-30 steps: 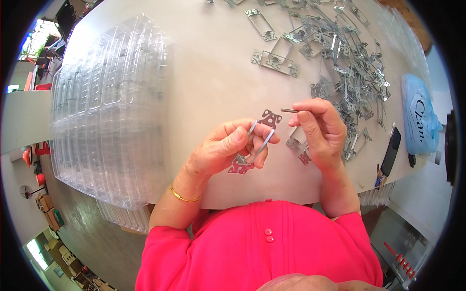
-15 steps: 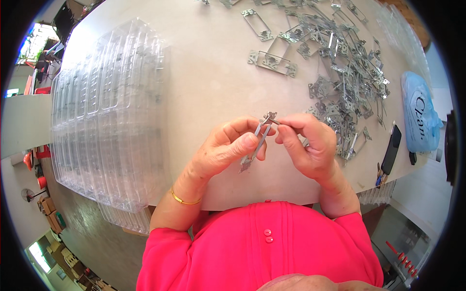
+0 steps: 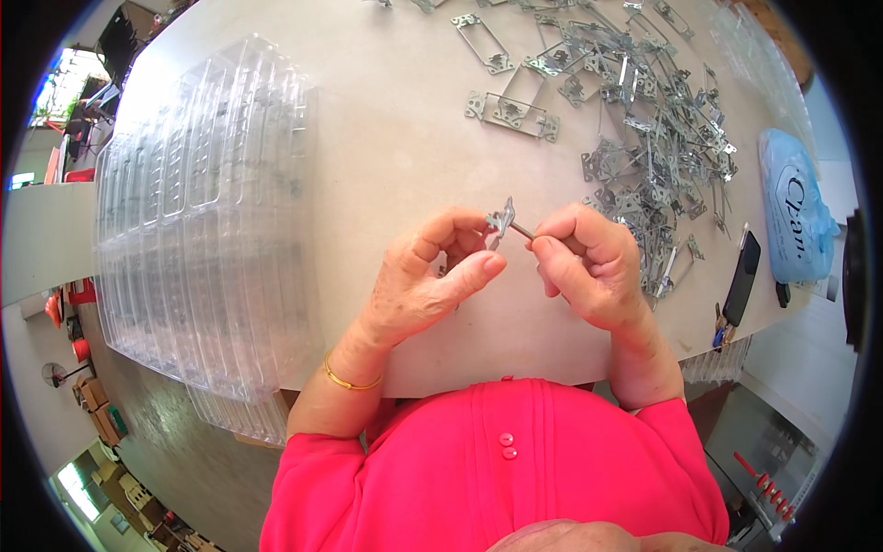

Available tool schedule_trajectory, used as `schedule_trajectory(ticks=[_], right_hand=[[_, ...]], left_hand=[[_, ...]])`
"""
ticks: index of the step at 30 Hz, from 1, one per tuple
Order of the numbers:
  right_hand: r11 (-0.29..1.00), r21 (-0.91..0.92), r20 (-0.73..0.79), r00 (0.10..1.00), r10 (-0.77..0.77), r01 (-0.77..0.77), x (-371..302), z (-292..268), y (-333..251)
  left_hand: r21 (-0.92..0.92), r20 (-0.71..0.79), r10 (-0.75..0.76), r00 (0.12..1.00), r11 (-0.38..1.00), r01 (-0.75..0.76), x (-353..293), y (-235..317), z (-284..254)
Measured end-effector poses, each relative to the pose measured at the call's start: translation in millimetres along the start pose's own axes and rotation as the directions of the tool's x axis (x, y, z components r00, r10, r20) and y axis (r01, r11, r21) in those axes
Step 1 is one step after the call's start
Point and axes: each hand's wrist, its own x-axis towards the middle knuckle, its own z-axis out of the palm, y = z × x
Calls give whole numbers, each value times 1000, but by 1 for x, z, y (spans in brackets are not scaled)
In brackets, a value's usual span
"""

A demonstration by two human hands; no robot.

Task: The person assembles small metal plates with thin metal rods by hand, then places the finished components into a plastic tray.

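Note:
Over the near middle of the table, my left hand [image 3: 414, 267] grips a small metal bracket frame [image 3: 502, 219] between thumb and fingers. The bracket is tilted, and my palm and fingers hide much of it. My right hand [image 3: 589, 262] pinches a thin dark metal rod [image 3: 522, 231], whose far tip touches the bracket's end plate or sits in it; I cannot tell which. To the right and beyond lies a loose heap of similar metal brackets [image 3: 658, 138]. One separate bracket [image 3: 511, 115] rests flat on the pile's left side.
Stacked clear plastic trays [image 3: 207, 221] fill the table's left side. Along the right edge lie a black phone [image 3: 741, 281], a blue plastic bag [image 3: 796, 212] and a small tool with blue handles [image 3: 719, 339]. More clear plastic [image 3: 759, 69] lies at the far right.
My left hand has turned the bracket, so its end plate now stands more upright and its long sides are mostly hidden. My right hand has shifted slightly right, showing more of the rod.

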Motion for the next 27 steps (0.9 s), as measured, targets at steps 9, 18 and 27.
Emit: schedule_trajectory(ticks=[9, 18, 27], right_hand=[[997, -75, -179, 984, -25, 12, 8, 4, 10], [978, -194, -182, 976, -117, 81, 7, 8, 16], [976, -151, -235, 953, -191, 159, 8, 7, 21]], left_hand=[[710, -187, 295, 937, 700, -79, 5, -6, 8], [930, -96, 323, 941, 367, -31, 1, -5, 18], [882, -207, 333, 920, 471, 28, -3, 4, 6]])
